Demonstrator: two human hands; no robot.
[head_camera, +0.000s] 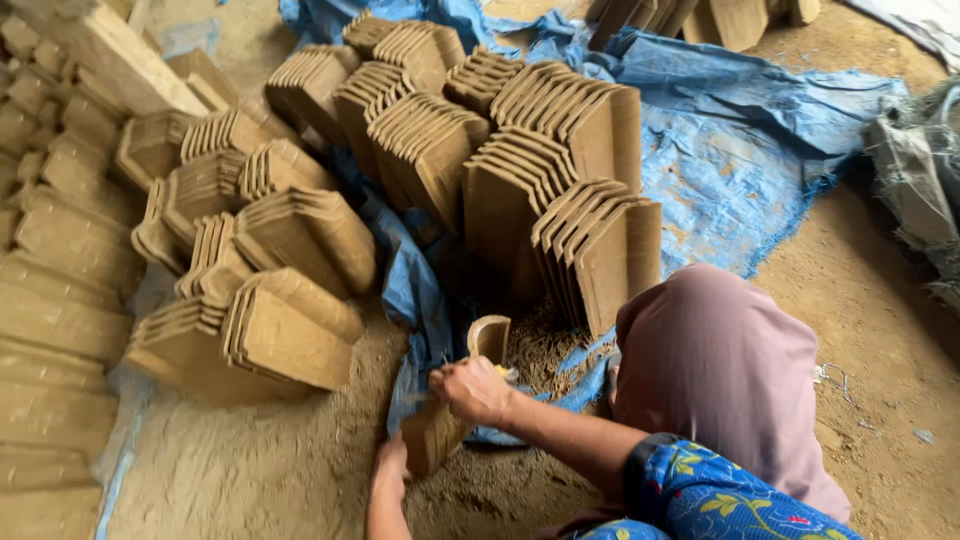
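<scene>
Figure: a person seated on a sandy floor (250, 470), seen from above, worked on a single unfired clay tile (450, 405). The tile stood on edge, tilted, its lower end near the floor and its curved upper end (490, 338) rising just in front of the blue tarpaulin (740, 150). The left hand (392, 462) was cupped against the lower end of the tile, fingers curled around its edge and steadying it from below. The right hand (470, 390) lay over the middle of the tile with fingers closed (a small yellowish object (508, 372) showed just beyond the knuckles, too little of it visible to identify, and whether the fingers gripped it could not be told). The right forearm ran back to a blue floral sleeve (700, 490); a mauve cloth (720, 370) covered the knee beside it.

Behind the tile, leaning rows of identical tan tiles (560, 180) stood packed on edge on the tarpaulin, with loose clay trimmings (545, 350) heaped at their foot. A second group of stacked tiles (270, 260) lay to the left, directly on the sand. Farther left, rough clay blocks (60, 250) were piled along the frame's edge. A grey sack (915, 180) rested at the far right, well apart from the hands.
</scene>
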